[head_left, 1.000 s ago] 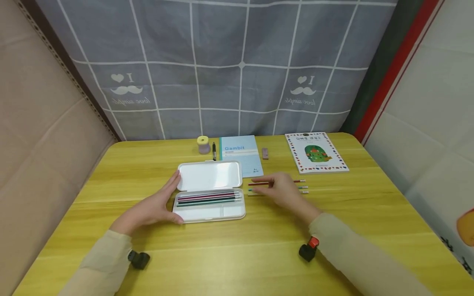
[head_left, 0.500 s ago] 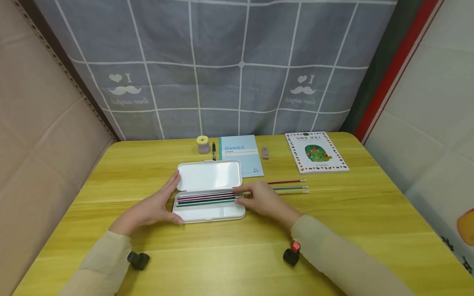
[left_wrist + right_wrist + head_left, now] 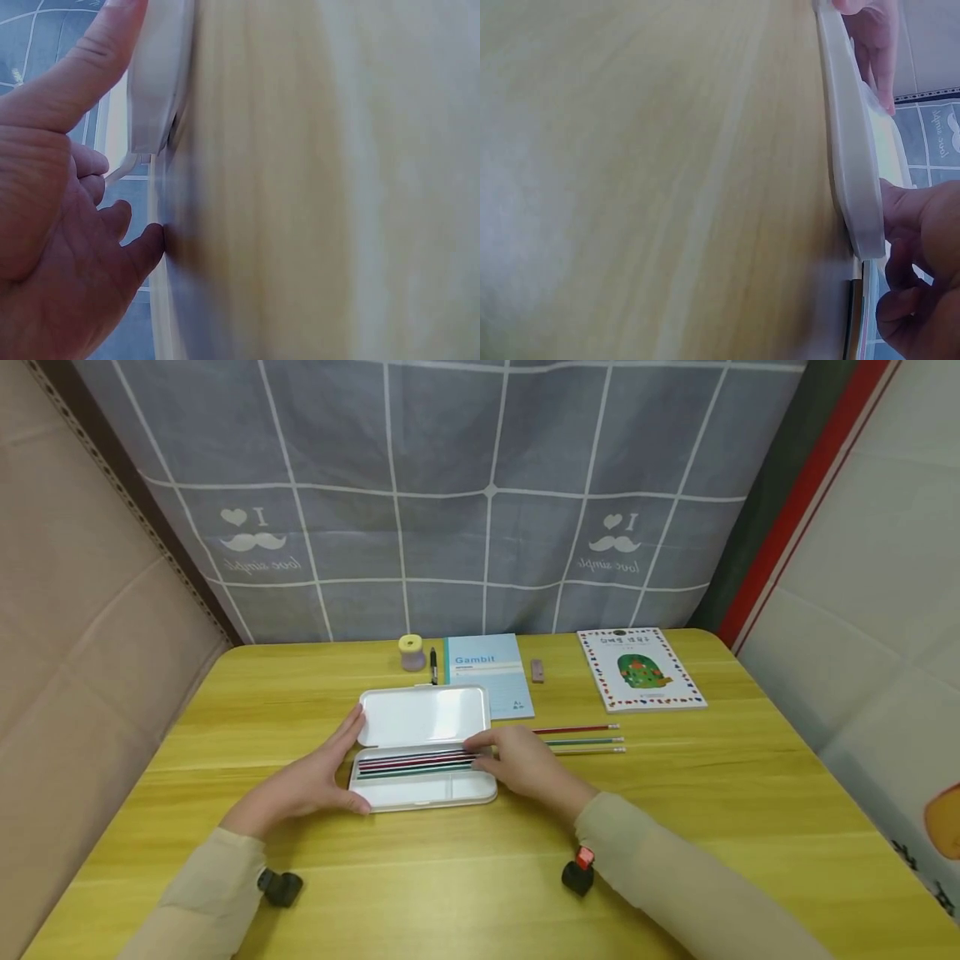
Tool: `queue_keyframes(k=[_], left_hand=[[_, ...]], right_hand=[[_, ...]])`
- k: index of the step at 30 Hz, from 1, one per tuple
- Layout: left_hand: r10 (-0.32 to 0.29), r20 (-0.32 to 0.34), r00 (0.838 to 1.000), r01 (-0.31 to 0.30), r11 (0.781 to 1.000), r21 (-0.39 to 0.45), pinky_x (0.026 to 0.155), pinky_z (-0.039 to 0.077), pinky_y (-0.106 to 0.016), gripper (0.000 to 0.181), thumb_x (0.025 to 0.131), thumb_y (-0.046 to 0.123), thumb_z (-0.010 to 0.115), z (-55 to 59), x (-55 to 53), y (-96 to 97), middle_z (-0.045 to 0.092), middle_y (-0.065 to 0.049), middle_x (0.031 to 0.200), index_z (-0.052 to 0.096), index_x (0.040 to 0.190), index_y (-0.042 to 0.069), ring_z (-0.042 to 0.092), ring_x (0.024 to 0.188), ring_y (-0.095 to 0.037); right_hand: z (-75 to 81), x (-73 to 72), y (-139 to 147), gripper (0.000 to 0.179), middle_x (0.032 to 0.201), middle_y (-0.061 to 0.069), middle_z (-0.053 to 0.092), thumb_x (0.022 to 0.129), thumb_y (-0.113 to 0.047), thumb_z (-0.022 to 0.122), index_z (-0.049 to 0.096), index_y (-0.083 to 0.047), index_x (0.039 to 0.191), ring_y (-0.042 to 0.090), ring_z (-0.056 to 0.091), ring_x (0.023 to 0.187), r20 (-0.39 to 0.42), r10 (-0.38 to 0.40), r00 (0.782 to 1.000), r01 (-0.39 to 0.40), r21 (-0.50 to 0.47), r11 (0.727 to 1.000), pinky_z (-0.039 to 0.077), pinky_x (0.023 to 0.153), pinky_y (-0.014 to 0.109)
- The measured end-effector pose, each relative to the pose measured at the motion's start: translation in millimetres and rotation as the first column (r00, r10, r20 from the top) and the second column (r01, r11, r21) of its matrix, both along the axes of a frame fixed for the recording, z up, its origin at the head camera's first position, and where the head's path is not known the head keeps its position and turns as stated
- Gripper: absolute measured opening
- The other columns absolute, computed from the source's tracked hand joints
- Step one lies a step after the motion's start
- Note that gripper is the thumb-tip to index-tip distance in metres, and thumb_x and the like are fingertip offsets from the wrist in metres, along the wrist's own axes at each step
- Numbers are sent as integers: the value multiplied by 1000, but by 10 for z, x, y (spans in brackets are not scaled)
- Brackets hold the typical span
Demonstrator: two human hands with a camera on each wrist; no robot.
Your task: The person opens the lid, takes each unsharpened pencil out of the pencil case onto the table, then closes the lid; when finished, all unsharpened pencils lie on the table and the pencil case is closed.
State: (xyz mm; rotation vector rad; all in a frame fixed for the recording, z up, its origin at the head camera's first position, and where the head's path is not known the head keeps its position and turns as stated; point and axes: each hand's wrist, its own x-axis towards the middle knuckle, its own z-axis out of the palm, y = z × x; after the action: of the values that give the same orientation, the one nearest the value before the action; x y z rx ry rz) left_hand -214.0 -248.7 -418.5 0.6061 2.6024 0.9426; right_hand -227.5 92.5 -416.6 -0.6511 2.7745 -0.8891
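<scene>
An open white pencil case (image 3: pixel 412 792) lies on the table with its lid (image 3: pixel 423 714) folded back. Several pencils (image 3: pixel 405 767), red, green and dark, lie side by side in its rear compartment. My left hand (image 3: pixel 318 778) is spread along the case's left end, thumb (image 3: pixel 97 64) at the front corner and fingertips by the lid. At the right end my right hand (image 3: pixel 525 764) pinches the pencils' ends between thumb and index finger, covering those ends. In the right wrist view, its other fingers (image 3: pixel 900 300) curl beside the case end.
Three pencils (image 3: pixel 581 741) lie on the yellow table (image 3: pixel 450 877) right of the case. Behind are a yellow-lidded pot (image 3: pixel 412 654), a black pen (image 3: pixel 433 667), a blue notebook (image 3: pixel 491 672), an eraser (image 3: pixel 537 671) and a picture-covered book (image 3: pixel 641 668).
My right hand has moved left from over the loose pencils to the pencils inside the case, sliding slightly further left in the last half second. My left hand has stayed in place.
</scene>
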Motion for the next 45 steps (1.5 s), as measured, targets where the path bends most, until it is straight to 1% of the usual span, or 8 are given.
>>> queue_keyframes(k=[5, 11, 17, 26, 29, 35, 39, 45], left_hand=[[-2, -1, 1000, 2, 1000, 1, 123, 12, -66, 143, 73, 43, 94, -12, -12, -8, -19, -8, 174, -8, 167, 8, -5, 158, -44], [-2, 4, 1000, 2, 1000, 3, 123, 12, -66, 143, 73, 43, 94, -5, -11, -12, -20, -7, 174, -8, 167, 8, -5, 158, -44], [1, 4, 1000, -1, 1000, 6, 123, 12, -67, 143, 73, 42, 94, 8, -7, -12, -19, -10, 174, -7, 167, 7, -3, 157, -47], [-5, -1, 1000, 5, 1000, 22, 123, 12, -67, 143, 72, 40, 95, 15, -1, -8, -20, -10, 173, -7, 167, 5, -4, 157, -47], [-8, 0, 1000, 8, 1000, 27, 123, 11, -67, 143, 72, 39, 95, 18, 5, 0, -19, -11, 173, -7, 166, 4, -4, 157, -47], [-9, 8, 1000, 9, 1000, 26, 123, 11, -66, 143, 72, 41, 94, 27, -6, -11, -20, -10, 173, -8, 167, 6, -5, 158, -45], [-8, 2, 1000, 8, 1000, 26, 123, 12, -66, 143, 72, 40, 95, 17, -12, -14, -20, -10, 174, -8, 167, 6, -5, 158, -45], [-9, 0, 1000, 9, 1000, 19, 123, 12, -66, 144, 71, 41, 95, 0, -16, -18, -18, -10, 174, -7, 167, 5, -4, 158, -45]], right_hand=[[-7, -13, -66, 25, 123, -3, 76, 98, -22, 75, 80, -23, 122, 19, 66, 121, -58, 9, 998, -4, 90, 996, 53, 104, 42], [-10, 17, -142, 24, 113, -5, 79, 96, -27, 78, 81, -28, 120, 17, 74, 103, -203, 45, 978, 9, 254, 967, 59, 79, 36], [-5, 36, -163, 22, 109, -6, 79, 95, -25, 79, 82, -28, 117, 16, 75, 98, -264, 68, 962, 8, 275, 961, 59, 74, 35], [21, 50, -176, 17, 95, -5, 79, 101, -29, 70, 78, -32, 117, 15, 69, 77, -313, 204, 928, -50, 437, 898, 55, 64, 36], [27, 57, -182, 18, 98, -5, 79, 101, -29, 70, 79, -32, 117, 15, 70, 80, -291, 184, 939, -48, 417, 908, 56, 67, 35], [1, 49, -178, 12, 101, -10, 80, 95, -26, 79, 84, -27, 106, 11, 74, 94, -278, 68, 958, 6, 258, 966, 59, 76, 32], [-28, 45, -160, 8, 99, -8, 80, 93, -28, 81, 84, -25, 100, 10, 73, 91, -288, 20, 957, 38, 195, 980, 59, 75, 32], [-34, 58, -136, 9, 97, -6, 79, 94, -28, 80, 84, -23, 101, 8, 66, 79, -270, -21, 963, 48, 93, 994, 54, 70, 27]])
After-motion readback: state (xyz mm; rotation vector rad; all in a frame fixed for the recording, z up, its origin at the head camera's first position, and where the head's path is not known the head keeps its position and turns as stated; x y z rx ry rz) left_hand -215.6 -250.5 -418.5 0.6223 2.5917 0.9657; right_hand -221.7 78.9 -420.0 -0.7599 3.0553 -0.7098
